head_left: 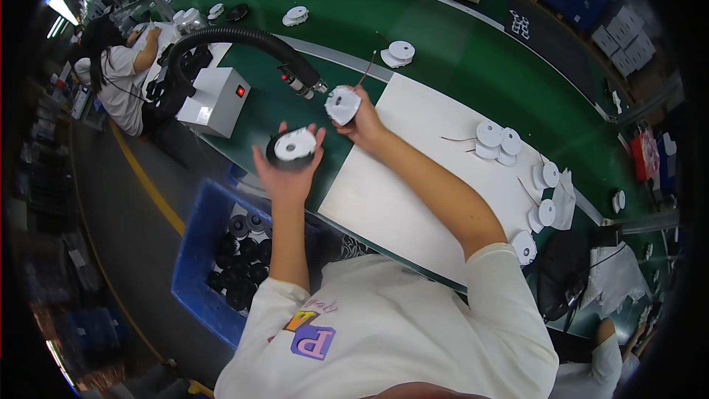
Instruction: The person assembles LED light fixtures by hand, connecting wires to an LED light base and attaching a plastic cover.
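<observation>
My left hand (286,181) is palm up with its fingers curled round a round black part with a white disc-shaped piece (295,145) on top. My right hand (365,125) grips a white round plastic housing (341,106), from whose far side a thin reddish wire rises. Just left of that housing, apart from it or barely touching, is the metal tip of a nozzle (317,89) on a black flexible hose (240,35). The hose arches over from beside a white box (216,102) with a lit red switch. My right fingertips are partly hidden behind the housing.
A white sheet (399,177) covers the bench under my right forearm, with several white wired housings (496,140) at its right. Beyond runs a green belt (458,59) carrying more housings. A blue bin (193,251) of black parts stands lower left. Another person (118,77) sits far left.
</observation>
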Demonstrator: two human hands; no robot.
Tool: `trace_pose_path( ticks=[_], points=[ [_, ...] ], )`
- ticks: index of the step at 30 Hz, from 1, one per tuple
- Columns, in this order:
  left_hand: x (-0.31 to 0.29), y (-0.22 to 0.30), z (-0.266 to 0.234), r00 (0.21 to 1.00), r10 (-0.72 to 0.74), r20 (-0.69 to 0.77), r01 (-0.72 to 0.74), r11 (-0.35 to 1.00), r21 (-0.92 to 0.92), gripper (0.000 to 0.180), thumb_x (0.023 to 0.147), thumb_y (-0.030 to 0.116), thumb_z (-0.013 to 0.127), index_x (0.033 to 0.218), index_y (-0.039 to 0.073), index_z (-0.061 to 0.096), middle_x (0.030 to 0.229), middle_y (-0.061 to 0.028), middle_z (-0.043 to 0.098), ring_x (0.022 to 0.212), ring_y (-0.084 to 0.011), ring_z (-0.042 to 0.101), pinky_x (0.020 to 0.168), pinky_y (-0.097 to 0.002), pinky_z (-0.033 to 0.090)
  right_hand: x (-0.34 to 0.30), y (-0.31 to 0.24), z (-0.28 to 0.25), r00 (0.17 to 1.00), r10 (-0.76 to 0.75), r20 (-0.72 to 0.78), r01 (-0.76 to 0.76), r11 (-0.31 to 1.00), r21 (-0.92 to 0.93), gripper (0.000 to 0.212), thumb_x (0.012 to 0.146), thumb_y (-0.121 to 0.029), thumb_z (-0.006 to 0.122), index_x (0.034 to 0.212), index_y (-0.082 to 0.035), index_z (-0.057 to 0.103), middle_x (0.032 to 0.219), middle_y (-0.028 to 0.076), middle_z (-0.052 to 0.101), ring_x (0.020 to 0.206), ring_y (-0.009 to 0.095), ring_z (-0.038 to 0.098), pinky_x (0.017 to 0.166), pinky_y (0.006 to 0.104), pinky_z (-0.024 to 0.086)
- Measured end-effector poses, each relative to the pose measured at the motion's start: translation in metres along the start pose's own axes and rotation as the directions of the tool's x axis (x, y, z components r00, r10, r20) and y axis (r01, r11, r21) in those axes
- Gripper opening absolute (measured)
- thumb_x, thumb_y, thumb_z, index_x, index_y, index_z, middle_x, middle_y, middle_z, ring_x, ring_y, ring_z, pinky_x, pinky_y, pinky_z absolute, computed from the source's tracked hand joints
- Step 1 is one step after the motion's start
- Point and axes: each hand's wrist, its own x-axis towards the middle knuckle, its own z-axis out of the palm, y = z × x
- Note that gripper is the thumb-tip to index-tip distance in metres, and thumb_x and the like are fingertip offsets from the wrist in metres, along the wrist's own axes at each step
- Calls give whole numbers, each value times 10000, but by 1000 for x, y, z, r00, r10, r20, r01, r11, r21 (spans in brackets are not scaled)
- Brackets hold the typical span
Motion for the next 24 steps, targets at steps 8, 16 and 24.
trace_pose_path(
  ticks=[8,16,24],
  points=[
    [-47,21,6,944,180,-278,-169,984,62,466,969,506,480,1366,266,528,1438,-220,435,1286,-485,406,847,-539,462,-28,3,18,988,-75,134,45,976,212,388,1036,-414,306,1279,-204,523,937,181,598,682,235,558,522,297,417],
    [-8,8,0,1000,-1,28,2,1000,-23,547,975,507,444,1364,127,506,1434,-277,397,1326,-488,363,1075,-616,328,6,18,-2,972,-13,233,-59,952,300,400,1025,-421,307,1264,-181,521,943,178,587,705,251,547,553,315,430],
    [92,-18,2,977,-170,126,176,984,-35,571,954,481,445,1354,78,500,1388,-247,469,1313,-432,426,1085,-571,353,-96,-37,38,976,-52,212,-18,948,317,331,1025,-370,380,1217,-160,548,1028,129,653,855,225,645,586,316,467]
  ],
)
